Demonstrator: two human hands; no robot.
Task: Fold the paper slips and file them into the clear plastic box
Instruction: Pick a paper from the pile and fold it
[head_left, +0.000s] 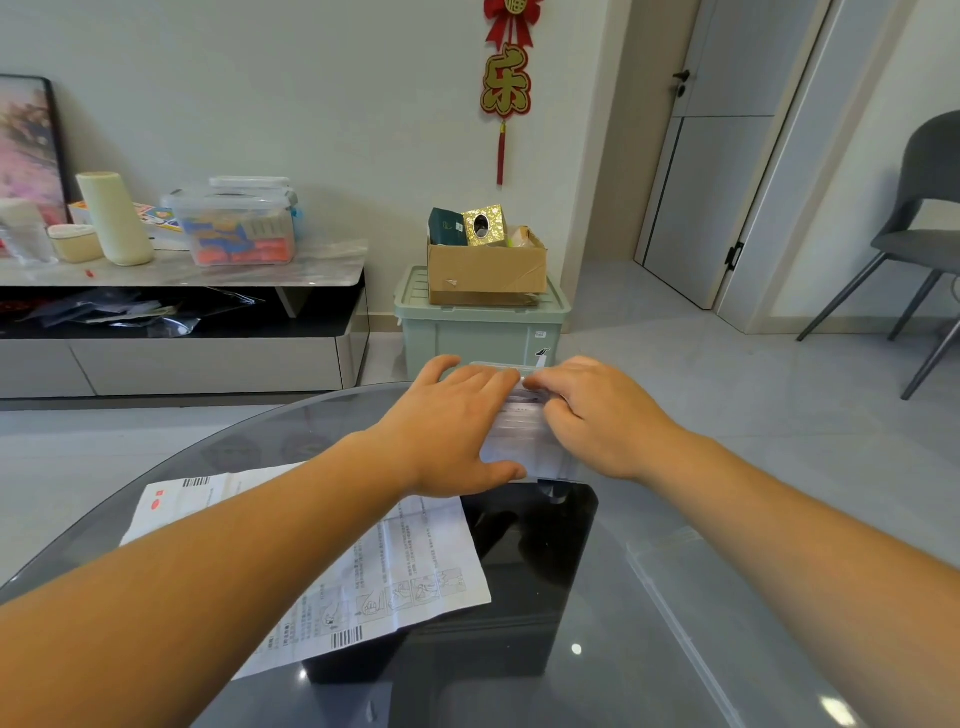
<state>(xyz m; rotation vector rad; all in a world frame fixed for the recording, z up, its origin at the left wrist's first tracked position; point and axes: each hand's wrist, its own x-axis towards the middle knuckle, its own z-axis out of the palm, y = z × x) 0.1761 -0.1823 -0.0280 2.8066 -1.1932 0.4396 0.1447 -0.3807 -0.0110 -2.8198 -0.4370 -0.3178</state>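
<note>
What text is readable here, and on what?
"乐": gold character on the red wall hanging.
Character at the top of that hanging: cut off by the frame edge, unreadable.
Print, diagrams and barcodes on the paper sheet on the glass table: too small to read.
Print on the slips in the clear plastic box: blurred.
Sticker on the green storage bin: too small.
</note>
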